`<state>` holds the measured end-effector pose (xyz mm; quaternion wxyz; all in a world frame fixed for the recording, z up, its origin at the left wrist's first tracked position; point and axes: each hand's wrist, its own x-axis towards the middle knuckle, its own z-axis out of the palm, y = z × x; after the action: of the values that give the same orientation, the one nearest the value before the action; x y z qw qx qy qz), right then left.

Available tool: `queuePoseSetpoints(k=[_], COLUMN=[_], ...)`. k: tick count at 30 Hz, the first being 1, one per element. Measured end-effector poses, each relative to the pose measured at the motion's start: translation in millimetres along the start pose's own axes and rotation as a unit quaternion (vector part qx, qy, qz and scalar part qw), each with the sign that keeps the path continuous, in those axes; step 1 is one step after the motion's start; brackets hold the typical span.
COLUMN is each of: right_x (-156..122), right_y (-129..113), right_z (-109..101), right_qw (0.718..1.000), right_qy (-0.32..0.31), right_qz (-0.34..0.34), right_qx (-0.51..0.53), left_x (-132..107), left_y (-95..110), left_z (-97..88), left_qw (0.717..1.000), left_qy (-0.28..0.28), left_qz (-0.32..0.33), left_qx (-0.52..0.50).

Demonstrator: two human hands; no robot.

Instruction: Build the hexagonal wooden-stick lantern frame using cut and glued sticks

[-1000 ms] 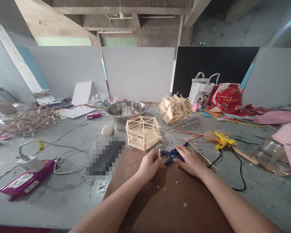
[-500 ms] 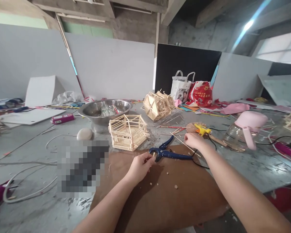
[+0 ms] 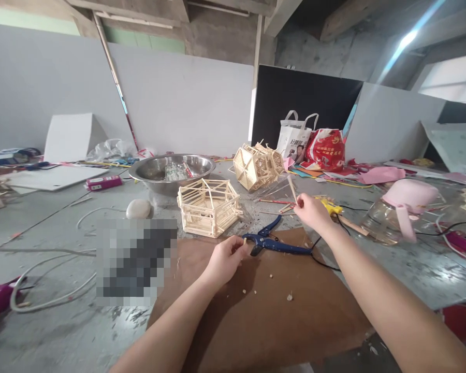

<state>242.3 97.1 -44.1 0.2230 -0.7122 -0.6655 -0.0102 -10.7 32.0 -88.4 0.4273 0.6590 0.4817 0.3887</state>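
My left hand [image 3: 224,261] is over the brown board [image 3: 279,321], fingers pinched on a short piece of wooden stick [image 3: 245,242]. Its fingertips are right beside the jaws of a blue-handled cutter [image 3: 285,247], which lies with its handles spread apart. My right hand [image 3: 311,211] is raised beyond the cutter, its fingers closed on the lower end of a thin wooden stick [image 3: 291,187] that tilts upward. A six-sided frame of sticks [image 3: 208,210] stands behind my left hand. Farther back sits a rounder stick lantern shape [image 3: 256,168].
A yellow glue gun [image 3: 332,206] lies right of my right hand, near a pink-lidded bottle [image 3: 399,212]. A steel basin [image 3: 147,176] stands behind the six-sided frame. Cables [image 3: 54,300] and a white rounded object [image 3: 138,209] are at left. Bags [image 3: 326,150] stand at the back.
My right hand has lifted a thin stick from the table; the stick now points upward instead of lying flat. My left hand stays beside the cutter's jaws. The view has shifted slightly.
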Motion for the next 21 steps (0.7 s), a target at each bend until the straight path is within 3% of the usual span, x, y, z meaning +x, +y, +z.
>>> queuePoseSetpoints(k=[3, 4, 6, 7, 9, 15, 21], right_x=[-15.2, -21.7, -34.7, -40.5, -49.9, -63.8, -71.3], right_y=[-26.8, -36.3, -52.8, -59.2, -67.8, -71.2, -68.7], right_z=[0.9, 4.3, 14.2, 19.8, 30.3, 42.4, 44.0], right_qw=[0.991, 0.962, 0.874, 0.840, 0.809, 0.799, 0.819], right_qy=[0.010, -0.022, -0.105, -0.133, -0.164, -0.166, -0.147], right_qz=[-0.026, -0.027, -0.036, -0.038, -0.049, -0.078, -0.122], right_qx=[0.135, 0.271, 0.472, 0.525, 0.562, 0.573, 0.541], left_x=[0.5, 0.6, 1.2, 1.6, 3.0, 4.6, 1.9], left_y=[3.6, 4.3, 3.9, 2.7, -0.7, -5.8, -4.2], left_z=[0.3, 0.4, 0.3, 0.2, -0.5, -1.5, -0.4], left_qw=[0.996, 0.992, 0.988, 0.988, 0.991, 0.999, 0.994], left_qy=[-0.008, -0.011, -0.016, -0.018, -0.024, -0.034, -0.059], left_qz=[-0.047, -0.059, -0.066, -0.063, -0.051, 0.000, 0.035], left_qx=[-0.081, -0.109, -0.142, -0.143, -0.118, -0.023, 0.089])
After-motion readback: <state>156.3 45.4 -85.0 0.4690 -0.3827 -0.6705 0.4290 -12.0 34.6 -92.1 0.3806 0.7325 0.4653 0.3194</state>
